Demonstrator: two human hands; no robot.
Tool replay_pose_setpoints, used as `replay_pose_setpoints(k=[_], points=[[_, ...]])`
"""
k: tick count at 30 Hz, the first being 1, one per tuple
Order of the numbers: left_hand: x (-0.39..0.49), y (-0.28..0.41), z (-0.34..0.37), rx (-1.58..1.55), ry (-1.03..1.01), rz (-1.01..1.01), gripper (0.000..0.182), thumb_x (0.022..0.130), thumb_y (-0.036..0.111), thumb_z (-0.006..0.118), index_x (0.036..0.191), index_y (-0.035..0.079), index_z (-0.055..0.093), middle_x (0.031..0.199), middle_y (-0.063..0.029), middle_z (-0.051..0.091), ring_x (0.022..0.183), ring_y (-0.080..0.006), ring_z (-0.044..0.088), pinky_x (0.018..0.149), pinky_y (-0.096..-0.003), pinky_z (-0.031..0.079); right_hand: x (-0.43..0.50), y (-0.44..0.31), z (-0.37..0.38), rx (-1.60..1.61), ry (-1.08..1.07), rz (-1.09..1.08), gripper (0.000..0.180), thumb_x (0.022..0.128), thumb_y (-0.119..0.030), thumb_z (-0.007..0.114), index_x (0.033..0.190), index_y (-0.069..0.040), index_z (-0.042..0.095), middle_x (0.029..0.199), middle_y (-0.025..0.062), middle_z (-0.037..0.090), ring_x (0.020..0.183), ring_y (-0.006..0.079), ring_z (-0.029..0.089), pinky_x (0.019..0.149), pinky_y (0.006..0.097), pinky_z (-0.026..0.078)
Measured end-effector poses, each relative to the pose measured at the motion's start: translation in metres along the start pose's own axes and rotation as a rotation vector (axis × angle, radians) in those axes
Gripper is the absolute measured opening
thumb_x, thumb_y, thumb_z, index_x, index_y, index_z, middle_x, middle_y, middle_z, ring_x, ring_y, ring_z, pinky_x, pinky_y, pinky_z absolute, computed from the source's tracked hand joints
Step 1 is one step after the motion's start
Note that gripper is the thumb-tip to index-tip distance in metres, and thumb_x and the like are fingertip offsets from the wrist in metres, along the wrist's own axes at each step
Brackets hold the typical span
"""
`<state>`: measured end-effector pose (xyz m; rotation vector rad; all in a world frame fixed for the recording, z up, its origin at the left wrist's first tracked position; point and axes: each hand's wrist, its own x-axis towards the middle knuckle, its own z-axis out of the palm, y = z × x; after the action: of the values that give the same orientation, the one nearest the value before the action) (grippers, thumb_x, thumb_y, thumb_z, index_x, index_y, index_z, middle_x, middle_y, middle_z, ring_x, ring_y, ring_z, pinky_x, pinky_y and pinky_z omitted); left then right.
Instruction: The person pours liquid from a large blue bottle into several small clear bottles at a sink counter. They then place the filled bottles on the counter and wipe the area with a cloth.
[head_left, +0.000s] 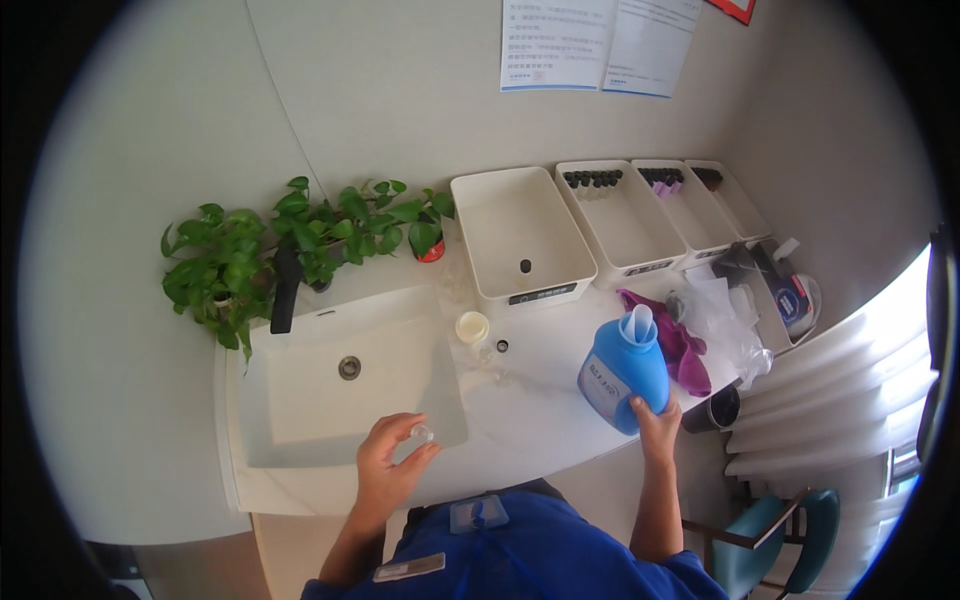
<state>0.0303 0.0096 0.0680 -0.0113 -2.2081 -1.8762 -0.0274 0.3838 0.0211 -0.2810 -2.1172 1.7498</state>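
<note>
Between the thumb and fingers of my left hand (391, 459) is a small clear glass vial (421, 433), held near the front right corner of the white sink (307, 420). My right hand (657, 429) grips the lower part of a blue plastic detergent bottle (626, 367). That bottle is uncapped, with a pale spout in its neck, and leans over the counter. A cream bottle cap (472, 328) lies beside the sink. Close to it are a small black screw cap (502, 346) and a few clear vials (484, 354), hard to make out against the white counter (540, 397).
A white bin (517, 217) holds one black-capped vial (525, 267). Further bins (626, 225) to its right contain rows of black-capped vials. A purple cloth (686, 360) and plastic bags (724, 322) lie at right. Potted plants (360, 225) flank a black faucet (285, 289).
</note>
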Motion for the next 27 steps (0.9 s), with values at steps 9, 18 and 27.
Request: replay_pose_setpoints(k=[9,18,27], points=[[-0.011,0.020,0.041,-0.013,0.148,-0.036,0.041,0.076,-0.008,0.075,0.115,-0.001,0.063,0.114,-0.0110,0.060,0.102,-0.0169,0.061,0.089,-0.0292,0.050,0.070,0.054,0.011,0.096,-0.031,-0.043,0.032,0.079,-0.017,0.083,0.096,-0.003,0.060,0.086,0.0004,0.063,0.080,0.0077,0.053,0.074,0.0248,0.046],[-0.005,0.027,0.084,0.007,0.219,-0.035,0.042,0.076,-0.011,0.072,0.115,-0.001,0.063,0.115,-0.0113,0.059,0.105,-0.0180,0.060,0.092,-0.0299,0.049,0.106,0.069,-0.012,0.005,-0.197,-0.030,0.047,0.076,-0.020,0.086,0.108,-0.001,0.057,0.092,0.0033,0.063,0.087,0.0114,0.057,0.080,0.0273,0.048],[0.008,0.015,0.109,-0.041,0.221,-0.082,0.043,0.076,-0.013,0.071,0.116,-0.001,0.063,0.117,-0.0107,0.058,0.108,-0.0188,0.058,0.094,-0.0302,0.047,0.032,0.047,-0.044,-0.187,-0.508,-0.136,0.030,0.081,-0.001,0.074,0.108,-0.001,0.061,0.087,0.0089,0.066,0.076,0.0163,0.065,0.067,0.0274,0.053]])
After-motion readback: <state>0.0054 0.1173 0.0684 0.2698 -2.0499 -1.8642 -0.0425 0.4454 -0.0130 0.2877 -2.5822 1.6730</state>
